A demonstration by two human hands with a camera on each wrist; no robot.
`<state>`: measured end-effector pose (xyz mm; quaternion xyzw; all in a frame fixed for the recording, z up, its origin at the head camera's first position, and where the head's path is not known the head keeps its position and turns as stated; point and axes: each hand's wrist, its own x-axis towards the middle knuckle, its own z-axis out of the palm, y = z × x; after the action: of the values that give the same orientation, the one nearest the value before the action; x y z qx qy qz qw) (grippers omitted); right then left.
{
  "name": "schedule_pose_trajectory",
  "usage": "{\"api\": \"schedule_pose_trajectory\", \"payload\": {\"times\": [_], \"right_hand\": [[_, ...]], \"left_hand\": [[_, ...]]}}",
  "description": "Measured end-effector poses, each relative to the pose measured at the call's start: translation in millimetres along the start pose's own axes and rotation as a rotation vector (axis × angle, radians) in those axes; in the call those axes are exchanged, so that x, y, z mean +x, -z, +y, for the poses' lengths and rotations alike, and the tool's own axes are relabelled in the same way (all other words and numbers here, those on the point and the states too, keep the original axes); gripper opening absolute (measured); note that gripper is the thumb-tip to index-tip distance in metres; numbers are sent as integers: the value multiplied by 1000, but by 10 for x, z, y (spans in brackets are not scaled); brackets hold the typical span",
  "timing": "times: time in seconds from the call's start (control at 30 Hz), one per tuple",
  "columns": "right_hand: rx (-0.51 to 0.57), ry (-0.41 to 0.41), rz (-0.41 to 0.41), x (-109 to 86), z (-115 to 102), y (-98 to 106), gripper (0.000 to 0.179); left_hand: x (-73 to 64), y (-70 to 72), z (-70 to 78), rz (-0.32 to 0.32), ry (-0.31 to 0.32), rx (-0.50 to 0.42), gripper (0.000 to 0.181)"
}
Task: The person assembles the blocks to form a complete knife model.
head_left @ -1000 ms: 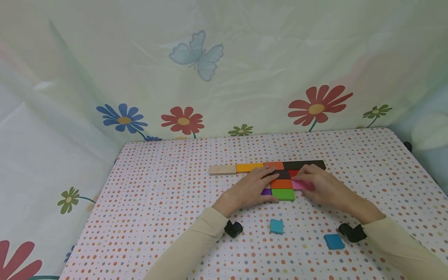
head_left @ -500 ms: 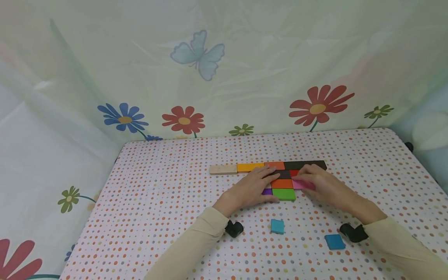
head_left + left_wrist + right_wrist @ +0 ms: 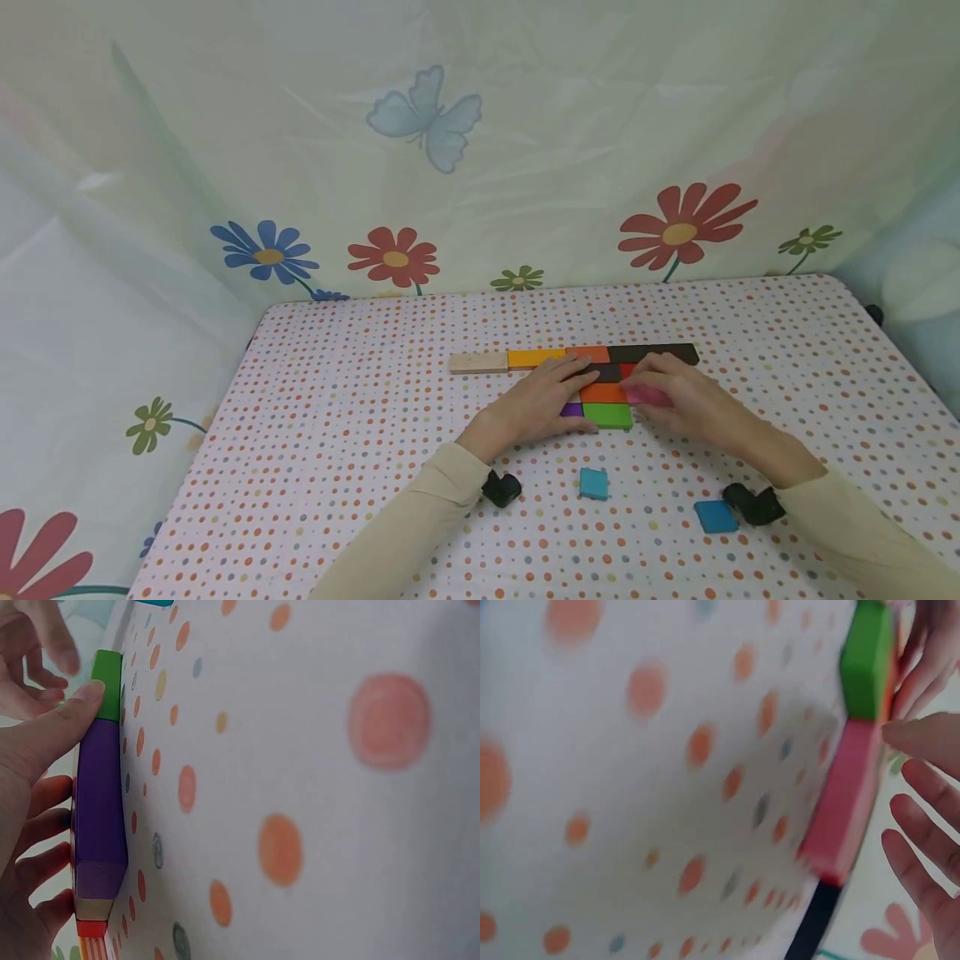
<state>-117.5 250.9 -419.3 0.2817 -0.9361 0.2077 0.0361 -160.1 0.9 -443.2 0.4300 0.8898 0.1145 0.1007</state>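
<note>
My left hand (image 3: 536, 406) rests with fingers spread over a patch of flat colored blocks. Its thumb touches the green block (image 3: 110, 679) near the purple block (image 3: 97, 799). My right hand (image 3: 693, 400) pinches the pink block (image 3: 846, 799) at the patch's right side, partly covering it. In the right wrist view this block lies against the end of the green block. Beside it in the head view are an orange block (image 3: 603, 393), a dark brown block (image 3: 606, 372) and a bit of a red block (image 3: 627, 370). Other blocks are hidden under my left hand.
A row of wood-colored (image 3: 478, 363), yellow (image 3: 536, 358), orange (image 3: 587, 355) and black blocks (image 3: 651, 354) runs along the patch's far side. Two blue blocks, one light (image 3: 593, 483) and one darker (image 3: 716, 517), lie nearer on the dotted cloth (image 3: 337, 467).
My right fingers shift slightly at the pink block, which now looks darker and more covered by the hand. The right wrist turns a little. My left hand stays in place.
</note>
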Motion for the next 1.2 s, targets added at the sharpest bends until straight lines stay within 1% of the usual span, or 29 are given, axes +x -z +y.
{"api": "schedule_pose_trajectory", "payload": {"times": [0.07,0.1,0.13,0.2,0.27,0.37,0.5,0.67,0.8,0.93,1.03,1.1,1.2], "right_hand": [[62,72,48,-13,-74,-15,32],[101,104,58,-17,-122,-31,31],[141,124,47,-21,-179,-49,29],[232,135,-18,-42,-298,-93,26],[290,105,-109,-74,-421,-150,23],[318,71,-226,-128,-557,-227,26],[297,72,-285,-164,-636,-305,31],[302,42,-310,-184,-632,-343,36],[314,15,-328,-203,-603,-331,32],[351,17,-339,-234,-561,-280,32],[402,13,-322,-241,-494,-187,33],[389,-12,-298,-240,-432,-85,35],[337,-49,-227,-264,-289,72,39]], "left_hand": [[5,-5,2,-2,3,0,80],[6,-9,3,-3,6,0,80],[7,-12,4,-4,9,8,78],[10,-14,9,-5,12,20,76],[10,-15,9,-1,8,40,73],[16,-13,10,6,-3,57,72],[17,-13,5,9,-10,56,74],[8,-26,1,7,-6,47,76],[12,-28,3,14,-8,38,78],[8,-31,4,14,-8,23,78],[2,-26,4,10,6,16,79],[1,-22,6,8,13,18,79],[11,-28,5,16,3,16,80]]}}
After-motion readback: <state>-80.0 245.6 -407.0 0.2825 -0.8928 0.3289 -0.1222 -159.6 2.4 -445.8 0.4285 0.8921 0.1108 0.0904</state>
